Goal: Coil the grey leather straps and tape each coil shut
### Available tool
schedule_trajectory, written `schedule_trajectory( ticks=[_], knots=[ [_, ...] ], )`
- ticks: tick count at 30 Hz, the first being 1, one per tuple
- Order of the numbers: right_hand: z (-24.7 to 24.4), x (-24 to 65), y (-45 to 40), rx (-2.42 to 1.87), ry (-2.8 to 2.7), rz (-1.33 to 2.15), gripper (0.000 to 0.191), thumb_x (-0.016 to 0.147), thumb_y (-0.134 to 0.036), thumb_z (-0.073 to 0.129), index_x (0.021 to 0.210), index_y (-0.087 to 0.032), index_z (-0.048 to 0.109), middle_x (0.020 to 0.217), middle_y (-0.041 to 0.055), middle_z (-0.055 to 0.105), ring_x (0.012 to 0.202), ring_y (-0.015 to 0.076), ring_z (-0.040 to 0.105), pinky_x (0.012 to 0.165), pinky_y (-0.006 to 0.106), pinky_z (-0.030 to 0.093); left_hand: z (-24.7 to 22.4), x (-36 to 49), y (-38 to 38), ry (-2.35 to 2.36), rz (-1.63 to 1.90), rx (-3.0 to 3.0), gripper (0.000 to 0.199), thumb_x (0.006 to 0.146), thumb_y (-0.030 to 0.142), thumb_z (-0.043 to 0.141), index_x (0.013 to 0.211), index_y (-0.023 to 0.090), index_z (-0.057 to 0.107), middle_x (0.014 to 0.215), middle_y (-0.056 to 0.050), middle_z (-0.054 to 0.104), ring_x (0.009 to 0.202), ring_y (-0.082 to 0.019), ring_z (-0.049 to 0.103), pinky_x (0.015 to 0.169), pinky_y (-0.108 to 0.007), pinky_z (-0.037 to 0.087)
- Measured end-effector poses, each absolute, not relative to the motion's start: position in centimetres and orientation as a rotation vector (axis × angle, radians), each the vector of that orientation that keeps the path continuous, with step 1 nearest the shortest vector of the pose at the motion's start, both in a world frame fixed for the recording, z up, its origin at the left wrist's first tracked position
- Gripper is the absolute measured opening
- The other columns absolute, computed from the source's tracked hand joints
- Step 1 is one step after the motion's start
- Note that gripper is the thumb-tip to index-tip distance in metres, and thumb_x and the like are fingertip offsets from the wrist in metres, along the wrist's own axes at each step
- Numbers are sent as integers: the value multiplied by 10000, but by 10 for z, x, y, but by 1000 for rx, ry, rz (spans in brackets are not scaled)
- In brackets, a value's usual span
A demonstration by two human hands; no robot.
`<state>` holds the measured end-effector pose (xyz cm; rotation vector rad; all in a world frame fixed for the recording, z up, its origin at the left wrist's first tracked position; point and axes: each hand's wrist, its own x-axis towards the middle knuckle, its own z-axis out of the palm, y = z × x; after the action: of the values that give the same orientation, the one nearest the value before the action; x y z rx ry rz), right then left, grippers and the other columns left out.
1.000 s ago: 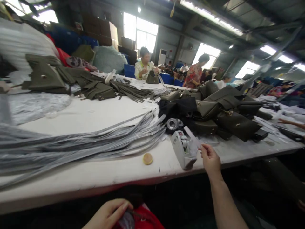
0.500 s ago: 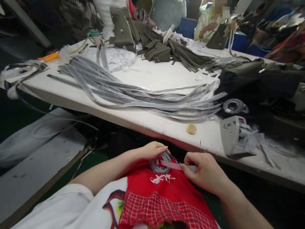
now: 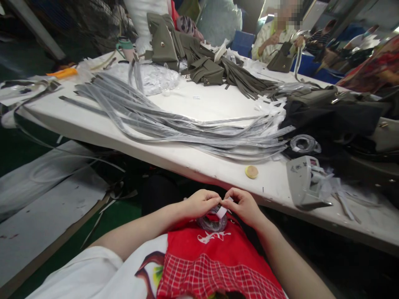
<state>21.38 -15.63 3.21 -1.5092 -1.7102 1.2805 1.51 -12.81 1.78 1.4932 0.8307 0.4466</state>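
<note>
In front of the red apron (image 3: pixel 249 261), at the near side of the desk (image 3: pixel 215 106), is the coiled strap (image 3: pixel 213 224), wrapped in clear film. The left-hand grip (image 3: pixel 202 204) is closed on the upper part of the coil. The right-hand grip (image 3: pixel 243 206) pinches a short strip of tape (image 3: pixel 222 212), which crosses the top of the coil; the fingertips of both hands meet there (contact between coil and apron cannot be determined). On the desk, near its front edge, are a yellow-rimmed disc (image 3: pixel 251 172) and, to its right, a tape dispenser (image 3: pixel 299 182). A second coil (image 3: pixel 303 143) lies behind the dispenser. A bundle of film-wrapped straps (image 3: pixel 162 124) extends lengthwise across the desk. Beyond it are dark green bag parts (image 3: pixel 204 70) and a cup with a teal lid (image 3: pixel 125 47). At the far side, a co-worker (image 3: pixel 263 47) handles a green bag (image 3: pixel 282 58).
</note>
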Motion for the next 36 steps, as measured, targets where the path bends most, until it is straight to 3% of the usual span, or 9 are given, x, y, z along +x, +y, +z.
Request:
schedule_trajectory(
  ticks=[7,13,16,19,22,27,36],
  knots=[
    [7,207,-161,-1459,-1421,1367,328,759,-484,688,688,-178,592,598,-19,578,555,121,475,540,241,378,25,15,-140,887,485,1609,221,832,344,613,794,148,708,746,-20,701,698,-153,616,651,-215,453],
    [-1,212,-157,-1582,-1382,1534,604,865,-684,417,696,-162,670,683,43,645,670,174,561,646,287,428,28,8,-145,864,602,1596,164,831,280,634,773,145,707,730,-27,696,693,-149,624,684,-227,466],
    [-5,204,-162,-1436,-1171,1820,521,786,-661,583,735,-151,676,687,21,627,638,146,515,605,262,394,29,5,-147,849,637,1590,150,829,262,631,768,146,704,716,-27,679,691,-149,617,694,-237,465],
    [-3,194,-166,-1381,-1042,1803,429,688,-565,738,715,-145,658,647,-8,588,579,108,450,561,236,343,28,3,-148,871,692,1624,142,820,257,632,751,153,700,791,-44,665,773,-163,615,756,-255,465],
    [5,192,-166,-1387,-1212,1644,369,752,-506,702,706,-143,662,645,-6,576,587,109,441,562,236,340,23,3,-148,992,746,1614,143,805,262,639,715,158,678,870,-53,635,836,-169,602,798,-260,459],
    [21,202,-163,-1272,-1458,1629,394,881,-479,539,762,-131,682,683,19,587,637,137,482,599,255,380,18,5,-148,1139,660,1584,156,789,299,640,710,166,661,780,-31,643,764,-164,596,716,-247,453],
    [25,200,-157,-1380,-1622,1580,188,801,-327,644,732,-156,681,686,7,669,629,149,580,609,245,452,26,9,-152,1182,642,1625,266,754,408,683,826,165,604,827,-46,660,761,-185,595,669,-271,459]
  ],
)
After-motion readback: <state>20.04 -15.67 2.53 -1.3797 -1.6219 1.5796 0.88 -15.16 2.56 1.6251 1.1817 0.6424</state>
